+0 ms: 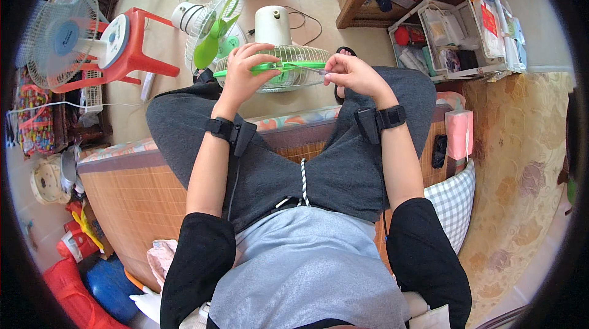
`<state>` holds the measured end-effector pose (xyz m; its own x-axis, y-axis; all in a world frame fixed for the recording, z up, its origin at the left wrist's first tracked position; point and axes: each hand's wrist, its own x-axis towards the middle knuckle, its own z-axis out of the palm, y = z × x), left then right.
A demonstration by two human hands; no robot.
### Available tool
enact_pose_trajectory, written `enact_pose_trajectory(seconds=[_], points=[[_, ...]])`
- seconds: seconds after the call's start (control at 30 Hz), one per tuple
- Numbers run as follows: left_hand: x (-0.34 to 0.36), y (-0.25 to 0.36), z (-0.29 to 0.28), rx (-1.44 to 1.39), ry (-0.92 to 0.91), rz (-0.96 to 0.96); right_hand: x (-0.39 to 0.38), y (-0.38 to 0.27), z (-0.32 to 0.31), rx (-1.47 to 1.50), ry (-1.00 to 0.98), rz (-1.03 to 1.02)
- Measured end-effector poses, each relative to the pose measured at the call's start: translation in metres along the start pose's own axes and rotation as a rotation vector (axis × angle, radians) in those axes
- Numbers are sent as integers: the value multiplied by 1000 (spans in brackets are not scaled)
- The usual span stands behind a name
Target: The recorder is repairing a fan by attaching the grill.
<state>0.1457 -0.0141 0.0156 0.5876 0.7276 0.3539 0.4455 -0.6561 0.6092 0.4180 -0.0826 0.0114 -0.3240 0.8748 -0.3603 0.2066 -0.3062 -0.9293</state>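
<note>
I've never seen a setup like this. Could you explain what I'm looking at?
There's no robot here, just a person working with two bare hands. The single picture comes from a wide fisheye camera on their head, looking down, so edges bend. Its left is the person's left.

The left hand grips the green rim of a wire fan guard. The right hand pinches a slim metal tool against that rim; its exact kind is unclear. Black straps circle both wrists.

The person sits on a tan mat. To the right are dark glasses, a pink pack and a checked pillow. Beyond the knees are green fan blades and a white fan base.
</note>
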Motion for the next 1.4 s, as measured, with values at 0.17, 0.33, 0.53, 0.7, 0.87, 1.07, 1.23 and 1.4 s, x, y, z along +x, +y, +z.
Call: enact_pose_trajectory(seconds=[0.17,0.33,0.53,0.7,0.87,1.07,1.23,1.4], points=[[-1,-1,3,-17,29,24,6,0,2,-45,20,-47],[-1,-1,3,-26,23,20,6,-2,3,5,24,-61],[0,0,2,-26,20,12,5,-11,4,11,49,-36],[1,0,3,-35,11,3,7,-7,3,-38,56,-35],[1,0,2,-36,18,1,7,-7,5,-114,110,-84],[0,-1,5,-27,52,17,1,-22,12,-227,289,-177],[0,-3,8,-33,98,23,1,-23,16,-301,328,-262],[-1,-5,8,-80,100,5,9,-22,13,-231,254,-233]])
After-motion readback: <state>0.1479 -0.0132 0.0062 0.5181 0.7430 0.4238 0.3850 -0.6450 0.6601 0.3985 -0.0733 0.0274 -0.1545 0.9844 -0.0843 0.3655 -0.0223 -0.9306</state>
